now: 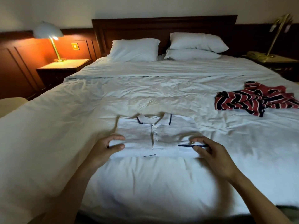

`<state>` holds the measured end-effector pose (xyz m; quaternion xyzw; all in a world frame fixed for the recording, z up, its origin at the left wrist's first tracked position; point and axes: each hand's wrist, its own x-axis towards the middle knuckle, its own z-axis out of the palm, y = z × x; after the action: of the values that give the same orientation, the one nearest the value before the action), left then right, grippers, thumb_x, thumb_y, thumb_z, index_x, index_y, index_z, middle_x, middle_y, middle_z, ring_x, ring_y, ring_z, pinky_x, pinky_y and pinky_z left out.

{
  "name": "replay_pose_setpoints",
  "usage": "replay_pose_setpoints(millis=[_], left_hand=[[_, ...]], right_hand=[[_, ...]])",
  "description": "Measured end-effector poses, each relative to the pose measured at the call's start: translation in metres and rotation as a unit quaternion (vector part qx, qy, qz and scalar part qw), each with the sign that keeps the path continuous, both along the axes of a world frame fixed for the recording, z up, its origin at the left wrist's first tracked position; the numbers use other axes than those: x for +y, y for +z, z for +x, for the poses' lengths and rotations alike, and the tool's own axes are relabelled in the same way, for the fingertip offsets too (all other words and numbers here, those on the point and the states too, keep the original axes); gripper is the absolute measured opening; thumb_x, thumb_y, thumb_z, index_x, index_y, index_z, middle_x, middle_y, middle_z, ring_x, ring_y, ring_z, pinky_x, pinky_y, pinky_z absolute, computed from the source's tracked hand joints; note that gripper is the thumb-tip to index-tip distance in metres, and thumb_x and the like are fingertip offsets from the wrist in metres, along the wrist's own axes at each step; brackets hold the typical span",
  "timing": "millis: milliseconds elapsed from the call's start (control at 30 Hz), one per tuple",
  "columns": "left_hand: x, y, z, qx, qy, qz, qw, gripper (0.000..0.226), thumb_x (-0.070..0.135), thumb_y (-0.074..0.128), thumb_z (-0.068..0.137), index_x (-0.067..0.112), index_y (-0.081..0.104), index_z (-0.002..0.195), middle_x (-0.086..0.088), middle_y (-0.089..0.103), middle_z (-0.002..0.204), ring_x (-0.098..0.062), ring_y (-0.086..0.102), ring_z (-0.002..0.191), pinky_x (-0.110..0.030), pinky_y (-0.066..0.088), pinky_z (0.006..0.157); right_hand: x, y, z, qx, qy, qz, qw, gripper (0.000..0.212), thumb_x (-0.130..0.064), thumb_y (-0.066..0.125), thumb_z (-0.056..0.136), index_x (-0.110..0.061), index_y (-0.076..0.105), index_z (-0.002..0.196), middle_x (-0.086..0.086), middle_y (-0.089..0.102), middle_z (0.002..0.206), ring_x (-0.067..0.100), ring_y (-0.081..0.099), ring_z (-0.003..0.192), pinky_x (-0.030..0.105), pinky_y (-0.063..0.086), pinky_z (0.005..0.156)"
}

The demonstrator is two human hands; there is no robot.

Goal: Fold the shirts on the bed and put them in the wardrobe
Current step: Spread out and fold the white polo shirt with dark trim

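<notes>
The white shirt (169,131) is a polo with navy trim along the collar and a buttoned placket showing three buttons. It lies front up, folded into a neat rectangle, collar toward the pillow end, on the near middle of the bed (145,183), whose white cover is rumpled. A navy-edged band shows on its near right part. The left hand (103,151) pinches its near left edge and the right hand (215,157) grips its near right edge. The striped shirt (252,101), in red, navy and white, lies crumpled and unfolded on the right side of the bed, farther back and well apart from the white shirt.
</notes>
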<state>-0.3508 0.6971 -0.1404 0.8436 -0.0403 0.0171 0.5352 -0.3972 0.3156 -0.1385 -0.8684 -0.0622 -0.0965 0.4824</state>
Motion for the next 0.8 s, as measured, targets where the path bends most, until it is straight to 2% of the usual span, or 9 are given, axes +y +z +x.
replay_pose_setpoints(millis=[133, 200, 300, 367, 433, 500, 600, 700, 800], left_hand=[[0.006, -0.004, -0.001, 0.059, 0.007, 0.049, 0.997, 0.018, 0.020, 0.080, 0.084, 0.028, 0.077, 0.100, 0.025, 0.071, 0.074, 0.011, 0.060, 0.064, -0.007, 0.041, 0.056], [0.007, -0.006, 0.004, 0.083, 0.002, 0.111, 0.990, 0.017, 0.024, 0.081, 0.083, 0.030, 0.078, 0.098, 0.023, 0.071, 0.072, 0.010, 0.062, 0.070, -0.006, 0.038, 0.060], [0.004, 0.010, 0.022, 0.052, 0.010, 0.297, 0.953, 0.015, 0.039, 0.070, 0.088, 0.029, 0.080, 0.092, 0.012, 0.072, 0.085, -0.012, 0.064, 0.094, -0.014, 0.041, 0.074], [-0.005, 0.015, 0.044, -0.006, 0.030, 0.396, 0.918, 0.051, 0.067, 0.042, 0.081, 0.032, 0.076, 0.095, 0.004, 0.067, 0.097, -0.026, 0.057, 0.110, -0.031, 0.045, 0.091], [-0.025, 0.009, 0.064, -0.053, 0.011, 0.370, 0.927, 0.079, 0.075, 0.023, 0.075, 0.028, 0.069, 0.119, -0.004, 0.059, 0.132, -0.029, 0.047, 0.131, -0.041, 0.039, 0.109], [-0.047, -0.004, 0.075, -0.032, -0.051, 0.388, 0.920, 0.095, 0.083, 0.012, 0.081, 0.025, 0.045, 0.149, -0.003, 0.029, 0.162, -0.024, 0.021, 0.152, -0.043, 0.019, 0.122], [-0.053, -0.025, 0.078, 0.071, -0.048, 0.421, 0.903, 0.078, 0.074, 0.012, 0.096, 0.031, 0.008, 0.161, 0.000, -0.003, 0.169, -0.022, -0.001, 0.155, -0.044, 0.002, 0.124], [-0.045, -0.036, 0.079, 0.108, 0.007, 0.421, 0.901, 0.074, 0.067, 0.013, 0.100, 0.028, -0.001, 0.161, -0.004, -0.009, 0.168, -0.023, -0.004, 0.155, -0.045, 0.001, 0.124], [-0.046, -0.040, 0.083, 0.114, 0.010, 0.432, 0.894, 0.074, 0.064, 0.012, 0.101, 0.024, -0.004, 0.161, -0.009, -0.011, 0.168, -0.025, -0.007, 0.155, -0.047, -0.001, 0.123]], right_hand=[[0.000, -0.002, 0.012, -0.015, -0.019, -0.135, 0.991, 0.024, -0.021, 0.058, 0.099, -0.040, 0.069, 0.092, -0.030, 0.069, 0.099, -0.008, 0.063, 0.095, 0.007, 0.041, 0.080], [0.000, 0.001, 0.015, 0.033, -0.014, -0.194, 0.980, 0.027, -0.024, 0.061, 0.097, -0.048, 0.067, 0.088, -0.025, 0.071, 0.096, -0.002, 0.065, 0.094, 0.013, 0.045, 0.081], [0.000, 0.023, 0.022, 0.075, -0.035, -0.292, 0.953, 0.021, -0.036, 0.065, 0.089, -0.053, 0.064, 0.078, -0.012, 0.061, 0.098, 0.015, 0.058, 0.100, 0.032, 0.048, 0.087], [0.005, 0.035, 0.035, 0.036, -0.079, -0.344, 0.935, 0.011, -0.042, 0.063, 0.088, -0.045, 0.070, 0.096, -0.002, 0.051, 0.115, 0.026, 0.049, 0.112, 0.040, 0.043, 0.095], [0.017, 0.036, 0.058, 0.014, -0.045, -0.335, 0.941, 0.035, -0.044, 0.054, 0.095, -0.036, 0.061, 0.129, 0.003, 0.043, 0.144, 0.027, 0.036, 0.137, 0.042, 0.036, 0.109], [0.033, 0.027, 0.083, 0.079, 0.035, -0.363, 0.928, 0.056, -0.053, 0.038, 0.101, -0.030, 0.035, 0.151, 0.004, 0.019, 0.163, 0.024, 0.010, 0.152, 0.043, 0.022, 0.119], [0.051, 0.003, 0.099, 0.169, 0.132, -0.447, 0.868, 0.084, -0.072, 0.005, 0.089, -0.026, 0.005, 0.159, 0.000, -0.010, 0.166, 0.027, -0.015, 0.151, 0.046, 0.000, 0.123], [0.052, -0.015, 0.102, 0.154, 0.152, -0.406, 0.888, 0.083, -0.072, 0.003, 0.086, -0.032, 0.004, 0.158, -0.013, -0.006, 0.164, 0.014, -0.015, 0.151, 0.039, -0.009, 0.122], [0.045, -0.022, 0.110, 0.134, 0.154, -0.309, 0.929, 0.060, -0.063, 0.023, 0.098, -0.039, 0.027, 0.153, -0.021, 0.018, 0.161, 0.001, 0.007, 0.150, 0.032, -0.002, 0.123]])
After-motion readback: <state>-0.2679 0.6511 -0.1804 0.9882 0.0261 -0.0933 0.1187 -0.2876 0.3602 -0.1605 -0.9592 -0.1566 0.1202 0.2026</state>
